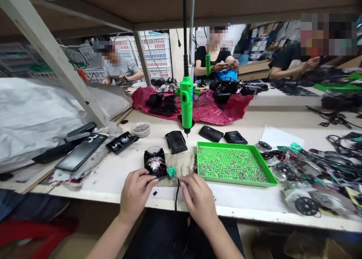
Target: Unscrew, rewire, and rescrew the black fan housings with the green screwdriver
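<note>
In the head view, a black plastic housing with a metal motor inside lies in front of me on the bench. My left hand has thumb and fingers closed at its near left edge. Thin red wires run from the motor to a small green circuit board. From that board a black cable drops over the bench's front edge. Curled fingers of my right hand are at the cable, close to the board; the exact contact is partly hidden. A green electric screwdriver hangs point down above.
A green tray of screws stands right of my hands. Motors with wires pile up farther right. Black covers, a screw tub and a phone lie around. A slanted post stands left. Several people sit opposite.
</note>
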Motion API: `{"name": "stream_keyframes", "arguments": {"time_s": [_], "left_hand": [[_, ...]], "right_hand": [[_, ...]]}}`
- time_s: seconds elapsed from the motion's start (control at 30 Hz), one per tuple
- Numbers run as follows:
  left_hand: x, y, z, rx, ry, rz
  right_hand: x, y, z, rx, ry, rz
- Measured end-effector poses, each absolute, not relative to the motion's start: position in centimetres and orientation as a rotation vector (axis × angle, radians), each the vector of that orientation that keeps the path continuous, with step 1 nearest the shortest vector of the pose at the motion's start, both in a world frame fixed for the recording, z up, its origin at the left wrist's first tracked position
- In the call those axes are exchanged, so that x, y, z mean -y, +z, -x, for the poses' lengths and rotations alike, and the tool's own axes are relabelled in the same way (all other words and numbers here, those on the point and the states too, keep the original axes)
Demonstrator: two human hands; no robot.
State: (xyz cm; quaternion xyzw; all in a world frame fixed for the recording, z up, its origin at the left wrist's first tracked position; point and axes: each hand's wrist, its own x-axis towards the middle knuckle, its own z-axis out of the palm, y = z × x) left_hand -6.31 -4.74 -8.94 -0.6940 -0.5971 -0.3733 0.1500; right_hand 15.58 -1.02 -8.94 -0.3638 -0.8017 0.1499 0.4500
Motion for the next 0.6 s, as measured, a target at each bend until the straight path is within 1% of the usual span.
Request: {"name": "stream_keyframes", "arguments": {"time_s": [0.37, 0.6], "left_hand": [[4.9, -9.1, 6.5, 1.776, -1.166, 2.057], [5.3, -9.8, 6.6, 1.791, -1.228, 2.143]], "right_hand": [[-0.6, -7.4, -11.9, 2.204, 0.267, 1.243], [-1.3, -7.1, -12.9, 2.11, 0.385, 1.264]]}}
